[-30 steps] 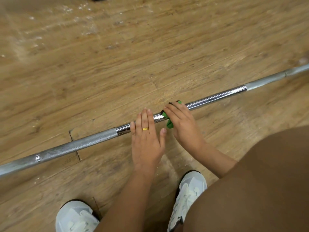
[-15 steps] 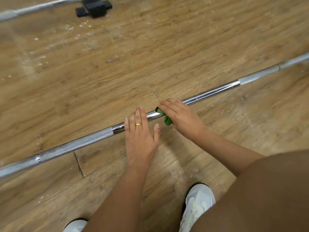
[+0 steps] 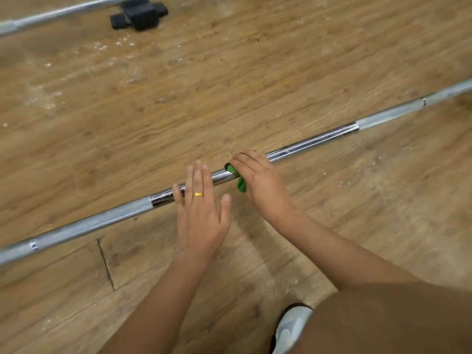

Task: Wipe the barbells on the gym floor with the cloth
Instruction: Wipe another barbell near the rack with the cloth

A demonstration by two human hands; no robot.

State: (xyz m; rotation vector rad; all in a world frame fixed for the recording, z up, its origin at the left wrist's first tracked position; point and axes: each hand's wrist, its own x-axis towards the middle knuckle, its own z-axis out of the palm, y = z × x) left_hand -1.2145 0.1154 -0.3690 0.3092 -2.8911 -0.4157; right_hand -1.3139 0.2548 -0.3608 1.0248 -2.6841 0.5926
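Observation:
A long steel barbell lies slanted across the wooden floor, from low left up to the right edge. My left hand, with a gold ring, rests flat on its shiny middle section, fingers spread over the bar. Just to the right, my right hand presses a small green cloth against the bar; most of the cloth is hidden under the fingers. A second barbell lies at the top left.
A black block-shaped object sits by the second barbell at the top. White dust marks speckle the floor in the upper left. My white shoe and my bent leg fill the lower right corner.
The view has tilted up, bringing the second barbell and black object into sight. My right hand and the cloth stay just right of my left hand on the bar.

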